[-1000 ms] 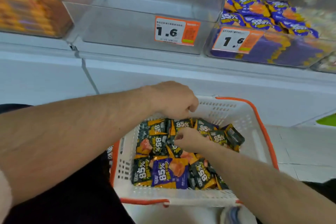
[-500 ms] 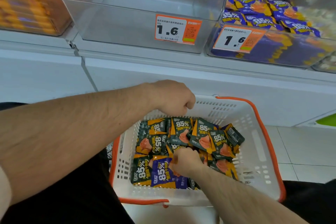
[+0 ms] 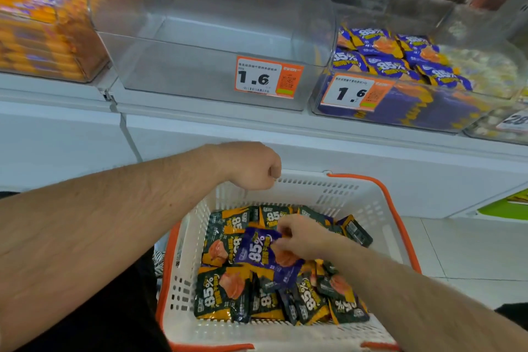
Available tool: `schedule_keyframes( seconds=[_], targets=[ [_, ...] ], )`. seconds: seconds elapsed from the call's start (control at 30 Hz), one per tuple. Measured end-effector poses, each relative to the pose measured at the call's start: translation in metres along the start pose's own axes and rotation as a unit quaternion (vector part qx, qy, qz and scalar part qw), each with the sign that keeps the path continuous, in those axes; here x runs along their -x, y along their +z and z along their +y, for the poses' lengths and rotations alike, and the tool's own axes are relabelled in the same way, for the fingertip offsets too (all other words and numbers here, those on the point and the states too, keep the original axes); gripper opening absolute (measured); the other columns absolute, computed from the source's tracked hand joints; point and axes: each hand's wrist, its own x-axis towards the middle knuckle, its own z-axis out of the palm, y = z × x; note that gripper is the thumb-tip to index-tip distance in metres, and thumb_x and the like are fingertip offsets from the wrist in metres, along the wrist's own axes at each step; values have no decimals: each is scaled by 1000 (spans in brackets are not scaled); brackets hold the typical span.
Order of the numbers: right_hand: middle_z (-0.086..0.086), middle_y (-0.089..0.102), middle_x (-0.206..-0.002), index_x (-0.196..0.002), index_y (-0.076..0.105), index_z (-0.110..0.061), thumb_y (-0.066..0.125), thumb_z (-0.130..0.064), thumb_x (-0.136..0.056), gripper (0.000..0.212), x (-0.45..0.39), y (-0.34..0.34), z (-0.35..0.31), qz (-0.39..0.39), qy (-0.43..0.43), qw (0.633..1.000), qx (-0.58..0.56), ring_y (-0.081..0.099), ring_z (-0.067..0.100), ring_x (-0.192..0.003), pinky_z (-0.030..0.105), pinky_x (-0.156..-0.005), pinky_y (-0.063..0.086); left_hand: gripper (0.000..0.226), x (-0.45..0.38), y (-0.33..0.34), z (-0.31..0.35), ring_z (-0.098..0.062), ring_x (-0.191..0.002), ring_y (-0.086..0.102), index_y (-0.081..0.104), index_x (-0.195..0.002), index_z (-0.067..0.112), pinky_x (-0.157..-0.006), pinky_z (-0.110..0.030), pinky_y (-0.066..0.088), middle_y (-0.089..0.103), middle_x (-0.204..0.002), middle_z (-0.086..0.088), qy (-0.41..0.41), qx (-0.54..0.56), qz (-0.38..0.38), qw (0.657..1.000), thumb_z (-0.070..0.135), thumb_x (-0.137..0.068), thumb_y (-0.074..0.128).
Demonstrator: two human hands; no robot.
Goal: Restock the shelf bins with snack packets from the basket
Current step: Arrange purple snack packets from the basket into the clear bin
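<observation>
Over the basket (image 3: 183,288): right hand (image 3: 300,237) pinching a purple packet (image 3: 263,254) mid-pick; left hand (image 3: 251,166) fisted on far rim. Next, probably lift to far-right purple bin (image 3: 414,111).

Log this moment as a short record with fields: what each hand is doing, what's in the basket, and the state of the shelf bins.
left hand: grips the far rim of the basket
right hand: pinches a purple packet above the pile
basket contents: mostly dark green packets
middle bin: clear, no packets visible, tag 1.6
right bin: holds purple packets, tag 1.6
left bin: orange packets, blurred
</observation>
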Motion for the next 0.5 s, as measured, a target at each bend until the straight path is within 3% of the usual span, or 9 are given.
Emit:
schedule_keyframes(
  seconds=[0.1,0.17,0.27,0.37,0.43,0.5],
  targets=[
    [7,53,-67,-76,52,-15,67,-17,-91,22,16,-52,-6,96,-31,990,-100,55,15,-59,31,-59,46,51,-2,-13,-10,-18,-129,47,45,-141,22,-107,-34,39,47,-145,1,-34,23,-15,999,44,-96,53],
    [5,62,-69,-79,56,-13,65,-6,-92,18,30,-80,-12,139,-54,973,-175,58,8,-56,22,-56,45,58,-1,-20,-13,-19,-129,48,43,-142,20,-107,-35,40,48,-144,0,-56,75,-13,996,46,-93,58],
    [17,65,-79,-87,56,-5,61,5,-92,12,47,-109,-20,174,-86,936,-293,60,19,-67,20,-57,46,39,-1,-26,-11,-20,-113,60,59,-126,10,-96,-33,48,63,-127,-6,-39,196,72,977,28,-91,65],
    [9,68,-75,-82,56,-8,60,7,-91,18,61,-123,-30,225,-111,889,-382,63,13,-60,22,-57,47,4,-1,-33,-5,-15,-75,65,66,-91,13,-68,-30,56,71,-93,-10,-18,396,182,900,9,-91,64],
    [4,71,-82,-86,57,-13,64,1,-91,16,68,-127,-38,282,-113,868,-392,67,11,-64,22,-58,49,12,-2,-42,-2,-7,-62,61,65,-85,16,-55,-21,54,68,-81,-5,-17,462,233,855,6,-91,64],
    [-11,65,-95,-95,54,-26,73,-17,-86,24,72,-128,-43,406,-96,864,-283,64,2,-78,15,-63,46,17,-1,-51,2,-3,-56,60,64,-82,17,-51,-17,51,67,-77,-3,-7,484,270,833,4,-92,63]
  ],
)
